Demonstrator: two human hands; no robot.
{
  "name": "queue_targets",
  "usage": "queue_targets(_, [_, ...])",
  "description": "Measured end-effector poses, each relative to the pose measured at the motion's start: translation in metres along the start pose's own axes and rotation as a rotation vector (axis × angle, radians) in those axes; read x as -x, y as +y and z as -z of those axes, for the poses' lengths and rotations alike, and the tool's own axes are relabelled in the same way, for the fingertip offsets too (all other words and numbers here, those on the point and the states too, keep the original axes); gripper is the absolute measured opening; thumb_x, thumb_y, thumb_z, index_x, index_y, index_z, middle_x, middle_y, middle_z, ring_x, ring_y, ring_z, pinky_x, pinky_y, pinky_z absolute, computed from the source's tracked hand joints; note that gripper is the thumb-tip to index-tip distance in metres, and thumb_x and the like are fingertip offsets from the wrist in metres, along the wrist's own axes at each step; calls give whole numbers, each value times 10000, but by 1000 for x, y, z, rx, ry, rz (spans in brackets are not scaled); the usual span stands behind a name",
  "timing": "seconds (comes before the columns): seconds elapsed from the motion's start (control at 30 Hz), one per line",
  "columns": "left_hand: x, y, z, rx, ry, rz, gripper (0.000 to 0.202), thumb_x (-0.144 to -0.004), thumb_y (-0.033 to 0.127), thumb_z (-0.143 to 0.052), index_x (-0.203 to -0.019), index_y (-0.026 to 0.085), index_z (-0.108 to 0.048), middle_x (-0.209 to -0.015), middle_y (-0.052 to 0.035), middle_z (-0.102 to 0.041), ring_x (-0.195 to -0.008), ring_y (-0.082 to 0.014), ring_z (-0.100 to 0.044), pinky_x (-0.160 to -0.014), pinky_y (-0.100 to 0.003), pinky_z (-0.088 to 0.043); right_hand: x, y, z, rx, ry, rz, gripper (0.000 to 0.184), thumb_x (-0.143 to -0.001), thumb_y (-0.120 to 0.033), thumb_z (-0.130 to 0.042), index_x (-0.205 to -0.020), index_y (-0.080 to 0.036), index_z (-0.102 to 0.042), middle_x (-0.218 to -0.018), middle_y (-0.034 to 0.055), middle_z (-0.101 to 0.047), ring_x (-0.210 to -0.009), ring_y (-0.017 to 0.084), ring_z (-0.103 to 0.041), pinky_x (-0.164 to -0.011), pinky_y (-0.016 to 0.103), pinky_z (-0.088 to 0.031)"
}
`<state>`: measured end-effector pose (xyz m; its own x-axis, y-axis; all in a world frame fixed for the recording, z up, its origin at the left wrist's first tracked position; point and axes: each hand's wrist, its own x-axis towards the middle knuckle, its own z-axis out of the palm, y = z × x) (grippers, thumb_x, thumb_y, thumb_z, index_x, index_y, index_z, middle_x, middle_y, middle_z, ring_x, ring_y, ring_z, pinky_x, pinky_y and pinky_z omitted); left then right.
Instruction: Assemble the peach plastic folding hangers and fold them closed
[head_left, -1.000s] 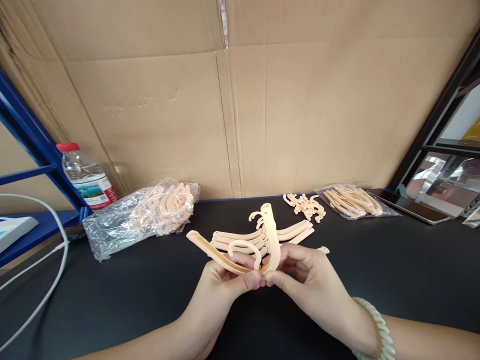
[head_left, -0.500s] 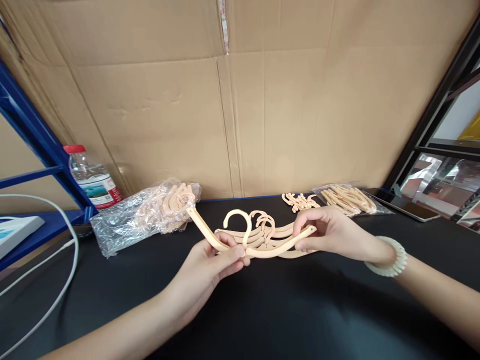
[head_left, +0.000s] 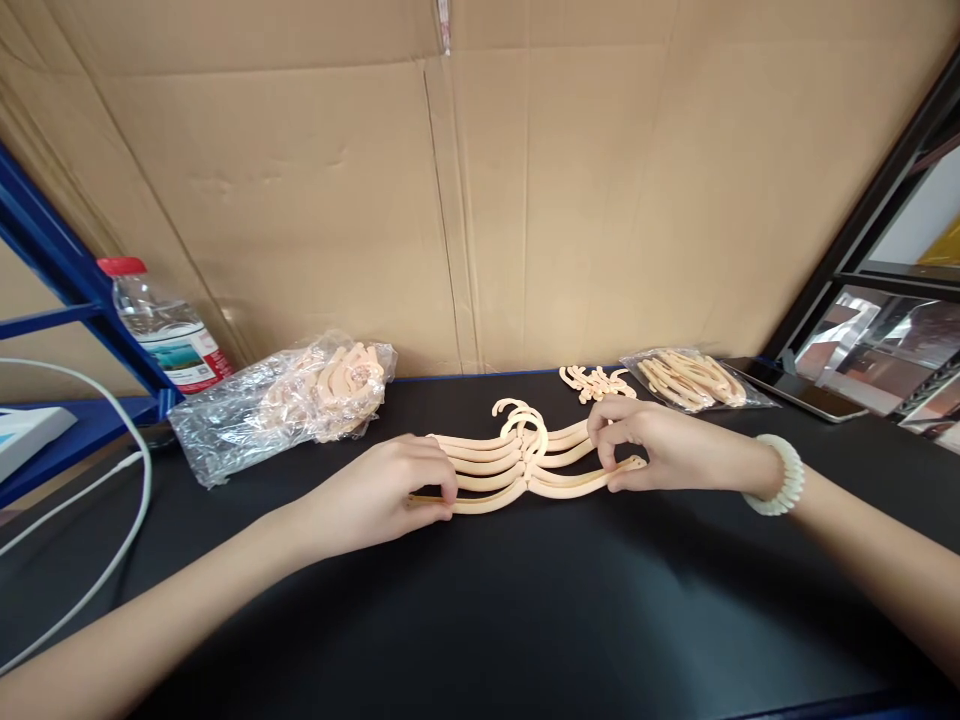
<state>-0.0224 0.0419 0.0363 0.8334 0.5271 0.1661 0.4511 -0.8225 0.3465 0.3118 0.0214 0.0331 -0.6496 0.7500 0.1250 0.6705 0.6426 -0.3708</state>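
A pale peach clothes hanger (head_left: 491, 503) lies at the front of a row of similar hangers (head_left: 484, 467) on the black table, its hook overlapping theirs. My left hand (head_left: 401, 490) pinches its left arm between thumb and fingers; the fingers hide that end. On the other side, my right hand (head_left: 637, 440) grips the right arm near its tip, thumb and forefinger closed around it. The hangers behind sit nested closely together, arms spread left and right, with their curved hooks (head_left: 514, 408) pointing to the back.
Behind on the left is a clear plastic bag (head_left: 225, 445) of hanger parts, beside a water bottle (head_left: 180, 340). Loose hooks (head_left: 592, 382) and a bag of hanger arms (head_left: 686, 378) lie back right, near a phone (head_left: 795, 390). A white cable (head_left: 142, 500) curves at left.
The hanger has come down from in front of the row onto the table beside the others. My left hand has shifted from its middle to its left arm; my right still grips the right arm.
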Motion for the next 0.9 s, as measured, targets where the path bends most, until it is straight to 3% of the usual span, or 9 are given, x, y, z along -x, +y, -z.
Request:
queue_targets(0.1, [1,2,-2,-167,-21,-48,141,-872,145,-557,-781,210,-643,-756,4,-660,-724,-152,-586,-756,-277,-403,0,0,-1,12,-38,-20,103,-779,-221,-707,-703,-190,-644,-936,41,-582,-905,207,-567,-803,335,-455])
queue_targets(0.2, [2,3,-4,-324,-37,-58,172,-895,142,-490,-792,202,-614,-779,-5,-652,-719,-157,-580,-731,-292,-394,1,0,0,28,-74,-30,92,-773,-199,-704,-706,-193,-642,-933,39,-579,-912,208,-568,-806,333,-459])
queue_targets(0.37, [2,18,-15,-566,84,9,239,-912,167,-421,-758,182,-603,-743,-50,-645,-696,-204,-575,-643,-331,-397,5,-8,-2,87,-34,-50,40,-789,-155,-626,-809,-189,-629,-970,65,-595,-912,222,-595,-815,353,-496])
queue_targets(0.43, [1,29,-25,-529,162,63,207,-914,194,-438,-837,172,-628,-850,-84,-682,-812,-240,-617,-713,-353,-447,7,-17,-10,110,28,-58,187,-822,-153,-565,-993,-173,-638,-1085,111,-612,-996,254,-605,-873,392,-509])
queue_targets(0.47, [1,34,-31,-472,195,75,191,-913,246,-476,-960,161,-640,-996,-112,-693,-939,-264,-624,-815,-376,-467,6,-22,-16,123,73,-69,275,-852,-174,-537,-1115,-158,-617,-1180,143,-601,-1083,279,-590,-932,425,-497])
queue_targets(0.57, [1,41,-51,-361,142,113,475,-918,410,-512,-1318,154,-524,-1437,-147,-504,-1320,-322,-449,-1084,-449,-355,3,-36,-42,200,193,-162,560,-948,-400,-477,-1402,-75,-437,-1467,230,-416,-1373,359,-368,-1111,540,-346])
queue_targets(0.67, [1,32,-67,-304,85,231,634,-949,499,-425,-1467,139,-372,-1549,-158,-343,-1426,-350,-302,-1142,-541,-246,-5,-42,-65,258,133,-244,835,-937,-596,-420,-1485,17,-278,-1553,258,-223,-1452,375,-163,-1165,571,-226])
queue_targets(0.77, [1,17,-72,-277,69,264,703,-957,547,-373,-1517,133,-275,-1583,-156,-239,-1458,-347,-218,-1161,-575,-154,-14,-41,-75,276,62,-258,854,-955,-624,-326,-1496,31,-242,-1559,247,-195,-1458,357,-127,-1180,555,-183])
queue_targets(0.9, [-4,6,-63,-276,-2,308,727,-967,576,-304,-1528,119,-232,-1586,-147,-206,-1473,-325,-173,-1169,-568,-110,-24,-34,-73,285,72,-224,768,-985,-555,-306,-1487,26,-273,-1548,251,-248,-1453,355,-173,-1180,533,-197])
